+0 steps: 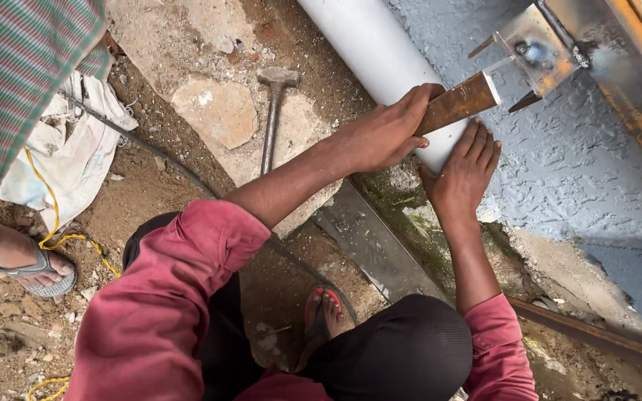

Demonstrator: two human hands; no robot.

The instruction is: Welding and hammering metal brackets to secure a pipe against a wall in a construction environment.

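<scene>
The left hand (pixel 384 137) is clenched around a rusty bar (pixel 456 104) that crosses the white pipe (pixel 380 48), holding it against the pipe. The right hand (pixel 464 174) lies flat and open on the pipe's lower end, by the grey wall (pixel 559 171), seemingly to steady it. A hammer (pixel 273 111) rests on the ground, near.

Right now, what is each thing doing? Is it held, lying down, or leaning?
Left hand: closed around the rusty metal bar.
Right hand: flat, fingers spread on the white pipe.
Rusty metal bar: held, tilted, its end at a metal bracket.
White pipe: along the grey wall.
Hammer: lying on a stone slab, untouched.
White sack: crumpled on the dirt.
</scene>
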